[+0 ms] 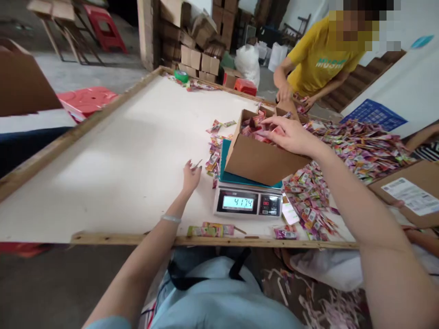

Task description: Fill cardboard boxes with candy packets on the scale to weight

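Note:
A brown cardboard box (264, 160) filled with small pink wrapped packets (254, 128) sits tilted on the teal tray of a digital scale (248, 201). The lit display shows the digits 4174; its decimal point is hard to read. My right hand (291, 135) reaches over the box's near rim, fingers spread onto the packets inside. Whether a packet is between them is unclear. To the left of the scale, my left hand (192, 177) hovers over the white tabletop (137, 169), fingers apart and slightly bent, with no clear object in them.
Loose packets (356, 141) pile up right of the scale. A labelled carton (408, 192) stands at the right edge. Across the table, a person in yellow (318, 59) handles packets. A wooden rim (219, 241) borders the table; green tape (181, 76) lies at its far corner.

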The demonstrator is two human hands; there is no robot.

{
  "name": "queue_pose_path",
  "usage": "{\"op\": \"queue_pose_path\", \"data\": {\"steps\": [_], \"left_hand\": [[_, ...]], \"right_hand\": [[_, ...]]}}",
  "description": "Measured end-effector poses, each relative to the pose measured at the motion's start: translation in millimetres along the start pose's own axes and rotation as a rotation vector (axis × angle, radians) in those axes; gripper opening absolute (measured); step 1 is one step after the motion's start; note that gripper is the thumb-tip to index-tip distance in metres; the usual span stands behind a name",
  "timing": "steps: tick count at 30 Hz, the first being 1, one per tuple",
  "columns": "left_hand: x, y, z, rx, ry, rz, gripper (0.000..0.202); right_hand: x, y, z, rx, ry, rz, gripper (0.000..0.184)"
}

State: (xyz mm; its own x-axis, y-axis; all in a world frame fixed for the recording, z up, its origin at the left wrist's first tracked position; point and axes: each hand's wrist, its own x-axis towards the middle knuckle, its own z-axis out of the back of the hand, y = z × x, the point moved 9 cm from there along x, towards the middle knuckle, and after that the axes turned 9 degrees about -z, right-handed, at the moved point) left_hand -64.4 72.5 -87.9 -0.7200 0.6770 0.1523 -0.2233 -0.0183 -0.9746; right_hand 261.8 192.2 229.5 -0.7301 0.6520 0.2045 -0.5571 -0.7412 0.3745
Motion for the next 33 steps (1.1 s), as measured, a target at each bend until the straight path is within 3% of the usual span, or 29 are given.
{"op": "queue_pose_path", "data": {"steps": [3, 5, 10, 14, 16, 20, 23, 26, 30, 33], "left_hand": [[2, 4, -1.6, -0.013, -0.001, 0.026, 0.063], [2, 6, -3.9, -0.014, 0.006, 0.036, 0.063], [2, 7, -8.4, -0.014, 0.028, 0.044, 0.063], [2, 5, -6.9, -0.007, 0.034, 0.033, 0.063], [2, 5, -5.9, 0.002, 0.035, 0.026, 0.063], [4, 7, -6.4, 0.013, 0.047, 0.022, 0.065], [5, 9, -6.4, 0.013, 0.045, 0.026, 0.063], [5, 9, -6.6, 0.004, 0.048, 0.024, 0.062], [4, 8, -6.8, -0.001, 0.052, 0.021, 0.063], [3, 8, -6.1, 0.001, 0.05, 0.022, 0.064]], "right_hand": [[7, -1, -27, -0.062, 0.124, 0.01, 0.048], [4, -1, -30, -0.098, 0.136, 0.036, 0.041], [-12, 7, 10, -0.036, -0.154, 0.076, 0.03], [-22, 21, 26, -0.023, -0.268, 0.182, 0.045], [-26, 16, 42, 0.057, -0.387, 0.189, 0.053], [-42, -32, 96, 0.194, -0.752, 0.113, 0.061], [-59, -73, 137, 0.056, -0.955, 0.069, 0.065], [-84, -100, 164, -0.013, -1.11, 0.141, 0.065], [-109, -125, 169, 0.046, -1.124, 0.254, 0.054], [-119, -155, 169, 0.019, -1.102, 0.193, 0.056]]}}
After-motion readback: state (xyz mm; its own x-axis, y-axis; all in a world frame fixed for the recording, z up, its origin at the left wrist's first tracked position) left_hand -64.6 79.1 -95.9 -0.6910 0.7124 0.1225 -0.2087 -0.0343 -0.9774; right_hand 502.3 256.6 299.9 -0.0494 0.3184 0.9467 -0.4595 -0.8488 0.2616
